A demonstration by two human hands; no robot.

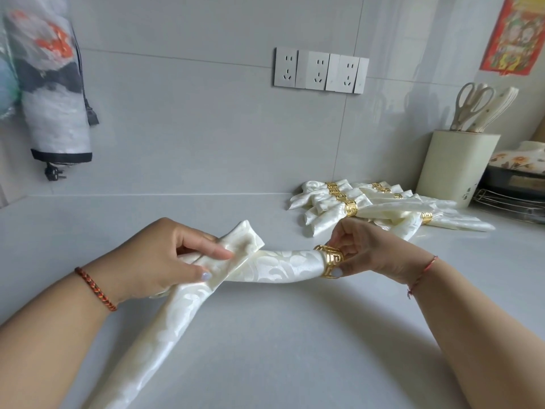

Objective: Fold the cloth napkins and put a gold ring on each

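Two hands were in view: left hand, right hand. One cream napkin ran between their fingers, one gold ring on it at the right fingertips. Beyond the right fingers lay a pile of ringed napkins, at least four gold rings showing; exact napkin count unclear. Three wall sockets. One utensil holder, one pair of scissors in it.
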